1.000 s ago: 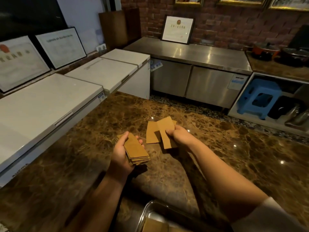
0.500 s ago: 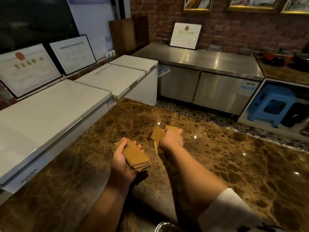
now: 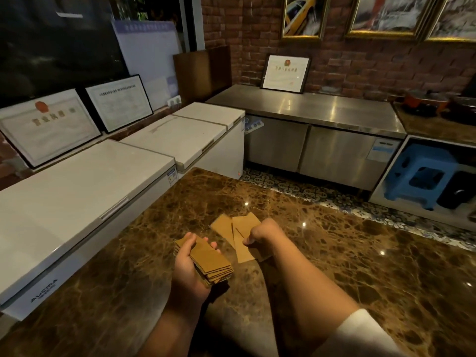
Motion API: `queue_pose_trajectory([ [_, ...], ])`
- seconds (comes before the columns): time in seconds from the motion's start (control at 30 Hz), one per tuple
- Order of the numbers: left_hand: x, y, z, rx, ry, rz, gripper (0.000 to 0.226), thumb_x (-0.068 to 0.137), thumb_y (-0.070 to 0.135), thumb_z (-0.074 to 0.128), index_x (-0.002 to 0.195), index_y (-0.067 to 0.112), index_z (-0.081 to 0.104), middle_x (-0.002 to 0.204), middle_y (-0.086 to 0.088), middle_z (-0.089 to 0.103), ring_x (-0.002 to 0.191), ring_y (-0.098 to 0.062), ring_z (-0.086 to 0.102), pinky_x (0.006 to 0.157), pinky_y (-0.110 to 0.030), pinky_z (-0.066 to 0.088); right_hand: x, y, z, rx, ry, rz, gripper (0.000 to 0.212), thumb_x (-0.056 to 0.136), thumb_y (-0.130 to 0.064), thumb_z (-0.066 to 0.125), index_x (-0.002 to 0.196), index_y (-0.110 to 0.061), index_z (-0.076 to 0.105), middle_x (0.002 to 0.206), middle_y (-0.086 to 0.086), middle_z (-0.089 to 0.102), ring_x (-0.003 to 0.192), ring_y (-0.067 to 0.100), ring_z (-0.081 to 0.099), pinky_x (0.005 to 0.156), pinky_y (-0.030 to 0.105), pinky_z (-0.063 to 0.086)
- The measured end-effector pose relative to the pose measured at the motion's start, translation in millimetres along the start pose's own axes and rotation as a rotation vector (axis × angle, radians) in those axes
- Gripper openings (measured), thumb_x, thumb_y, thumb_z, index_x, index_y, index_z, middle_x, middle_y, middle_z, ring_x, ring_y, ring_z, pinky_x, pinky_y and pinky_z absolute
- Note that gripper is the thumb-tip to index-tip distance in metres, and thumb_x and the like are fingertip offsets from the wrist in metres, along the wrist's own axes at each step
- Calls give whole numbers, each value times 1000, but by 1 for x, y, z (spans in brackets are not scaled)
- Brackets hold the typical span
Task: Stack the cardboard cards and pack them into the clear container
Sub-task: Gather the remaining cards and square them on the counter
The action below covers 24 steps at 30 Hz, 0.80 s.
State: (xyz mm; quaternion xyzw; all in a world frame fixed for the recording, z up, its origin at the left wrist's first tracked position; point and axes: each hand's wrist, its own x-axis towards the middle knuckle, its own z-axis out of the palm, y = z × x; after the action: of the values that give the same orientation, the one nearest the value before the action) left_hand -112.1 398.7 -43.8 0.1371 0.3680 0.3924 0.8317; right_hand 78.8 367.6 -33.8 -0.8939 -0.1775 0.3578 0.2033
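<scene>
Head view: a brown marble counter (image 3: 360, 266) is seen from above, with two bare arms reaching over it.
Far left: white chest freezers (image 3: 77, 191) are lined up beside the counter, and framed papers (image 3: 49, 127) are leaned against the wall behind them.
Left hand: the left hand (image 3: 190, 266) is held palm up, just above the counter.
Left grip: a stack of cardboard cards (image 3: 208, 261) is grasped, with the thumb laid on top and the fingertips curled up at the far edge.
Stack: the cards are piled flat but a little uneven, and their near ends are fanned out.
Middle: a few loose cards (image 3: 237, 233) are spread on the counter, overlapping each other, just beside the stack.
Right hand: the right hand (image 3: 265, 233) is set on the loose cards with its fingers curled down.
Right grip: one of the loose cards looks pinched under the fingers, though the fingertips are hidden.
Right sleeve: a white sleeve (image 3: 360, 333) is seen at the bottom edge.
Back: a steel cabinet (image 3: 309, 140) is stood by the brick wall.
Far right: a blue stool (image 3: 417, 176) is tucked in a low shelf.
</scene>
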Motion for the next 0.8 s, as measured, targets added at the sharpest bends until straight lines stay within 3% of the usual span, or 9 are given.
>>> queue_pose_trajectory([
  [0.13,0,4,6,7,-36,-33,32,101,27,56,131,22,48,86,-8,62,68,-21,64,67,-36,54,-11,12,-12,88,-108,-80,69,80,-24,83,137,0,51,138,16,58,126,33,56,104,41,48],
  [0.3,5,19,11,19,44,-26,25,102,24,54,126,18,48,88,-7,53,73,-20,56,72,-36,49,-21,26,-26,322,-82,-141,66,77,-14,85,134,-5,52,128,14,62,117,31,59,95,38,48],
  [0.43,9,29,11,116,121,-113,24,100,29,56,86,9,52,73,-10,52,66,-22,55,63,-37,48,-22,9,-5,107,-139,-304,72,75,-17,87,136,-8,50,139,11,58,127,27,53,102,34,42],
  [0.57,15,30,-2,97,232,-55,23,99,29,56,88,10,53,82,-10,53,72,-23,57,64,-37,49,-14,-8,32,-279,-46,-347,87,68,-32,89,140,-11,45,140,13,55,128,33,53,103,41,48],
  [0.67,17,35,-13,76,233,-53,23,99,30,56,91,9,55,88,-11,55,74,-24,58,65,-36,49,-11,-14,37,-299,-39,-249,93,68,-34,89,144,-12,40,146,17,41,135,38,41,107,47,44],
  [0.73,16,36,-15,67,184,-22,21,100,29,54,96,8,56,89,-9,54,74,-23,57,66,-35,48,-16,-13,27,-189,-77,-249,78,69,-30,89,135,-11,52,137,15,52,126,33,51,103,43,48],
  [0.8,14,38,-14,51,97,53,17,101,25,53,114,14,55,94,-8,57,76,-22,61,69,-35,50,-24,-5,15,61,-130,-289,45,74,-20,87,113,-12,66,117,9,68,101,21,65,89,37,55],
])
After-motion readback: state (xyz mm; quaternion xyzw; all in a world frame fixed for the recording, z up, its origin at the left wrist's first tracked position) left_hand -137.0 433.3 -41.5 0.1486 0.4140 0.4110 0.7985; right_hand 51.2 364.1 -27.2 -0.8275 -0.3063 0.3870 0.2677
